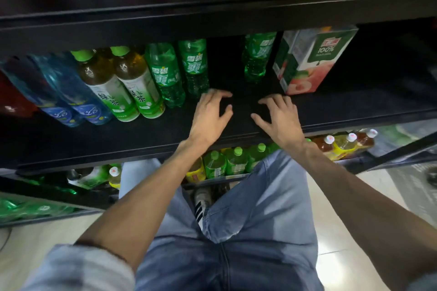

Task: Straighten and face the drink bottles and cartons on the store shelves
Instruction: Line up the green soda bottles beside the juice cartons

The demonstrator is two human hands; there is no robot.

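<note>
One tall juice carton [314, 59] stands right of the gap on the dark shelf [142, 134]; it is probably heavy and stiff, best squared by its flat sides. Left of the gap, the green soda bottles [179, 71] look full, smooth and likely slippery, so take them round the labelled waist. A lone bottle [257, 56] stands behind, its cap hidden. The left hand [210, 113] and right hand [279, 116] hover palm-down, fingers spread, holding nothing.

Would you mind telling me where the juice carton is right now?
In the head view the juice carton stands on the right of the black shelf, just right of a lone green soda bottle and beyond the right hand.
</note>
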